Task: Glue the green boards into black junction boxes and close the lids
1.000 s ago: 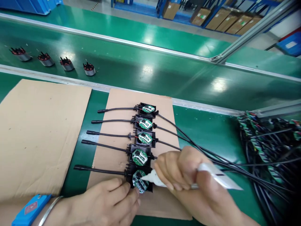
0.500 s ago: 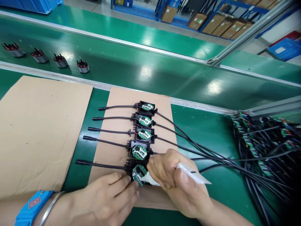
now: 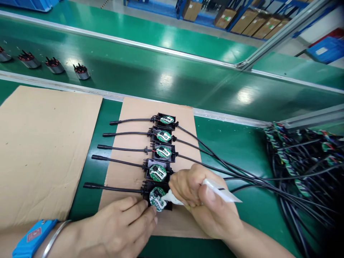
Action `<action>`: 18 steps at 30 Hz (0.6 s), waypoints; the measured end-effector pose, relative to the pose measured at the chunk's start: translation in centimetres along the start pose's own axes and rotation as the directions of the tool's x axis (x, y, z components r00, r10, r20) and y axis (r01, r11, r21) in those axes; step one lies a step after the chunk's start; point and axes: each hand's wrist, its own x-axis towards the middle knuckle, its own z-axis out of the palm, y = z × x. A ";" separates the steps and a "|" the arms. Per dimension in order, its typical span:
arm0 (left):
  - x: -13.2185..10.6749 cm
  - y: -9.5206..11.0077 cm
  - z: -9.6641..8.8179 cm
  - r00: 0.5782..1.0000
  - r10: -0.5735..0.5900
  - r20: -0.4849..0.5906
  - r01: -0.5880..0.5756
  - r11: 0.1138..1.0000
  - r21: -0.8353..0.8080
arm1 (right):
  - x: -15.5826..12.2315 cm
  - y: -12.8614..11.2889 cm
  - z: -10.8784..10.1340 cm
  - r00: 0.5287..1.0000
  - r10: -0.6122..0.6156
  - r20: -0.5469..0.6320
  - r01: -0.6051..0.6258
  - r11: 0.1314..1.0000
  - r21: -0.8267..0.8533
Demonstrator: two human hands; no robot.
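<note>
Several black housings with round green circuit boards and black cables lie in a row on a narrow cardboard sheet (image 3: pixel 129 172). My right hand (image 3: pixel 199 197) is closed round a white glue tube (image 3: pixel 215 189), its nozzle touching the nearest circuit board (image 3: pixel 156 198). White glue streaks show on that board. My left hand (image 3: pixel 120 225) lies flat beside the nearest housing, fingertips pressing its edge. A blue strap (image 3: pixel 33 238) and a metal bangle sit on my left wrist.
A large cardboard sheet (image 3: pixel 43 150) lies to the left. Several motor stators (image 3: pixel 55 66) stand on the green conveyor belt (image 3: pixel 166 79) behind. A tangled pile of wired boards (image 3: pixel 303 168) lies at the right. Cardboard boxes and blue racks stand far back.
The nozzle has stayed on the nearest board while my right hand shifted slightly left. The stators on the belt have drifted left in the view. My left hand has held its place.
</note>
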 end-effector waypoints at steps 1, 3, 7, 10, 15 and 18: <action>-0.1 0.0 0.0 1.000 0.005 0.004 -0.005 1.000 0.000 | 0.2 0.2 0.0 1.000 -0.007 0.001 0.007 1.000 -0.004; -0.3 0.0 0.1 1.000 0.013 0.026 -0.013 1.000 0.002 | 0.5 0.4 0.1 1.000 -0.023 -0.001 0.023 1.000 -0.014; -0.8 0.1 0.2 0.998 0.017 0.068 -0.018 1.000 0.004 | 0.4 0.7 -0.2 0.999 -0.050 0.007 0.051 0.997 -0.059; -0.8 0.3 0.4 0.998 -0.006 0.061 0.006 1.000 0.006 | 0.0 0.5 -0.5 0.994 -0.078 0.077 0.092 0.977 -0.191; -0.5 0.7 0.5 0.998 -0.062 -0.019 0.062 0.998 0.010 | -0.4 -0.3 -1.0 0.960 -0.006 0.281 0.105 0.935 -0.338; -0.3 0.7 0.2 0.997 -0.071 -0.039 0.071 0.997 0.001 | -0.6 -1.7 -0.8 0.981 -0.011 0.193 0.048 0.981 -0.190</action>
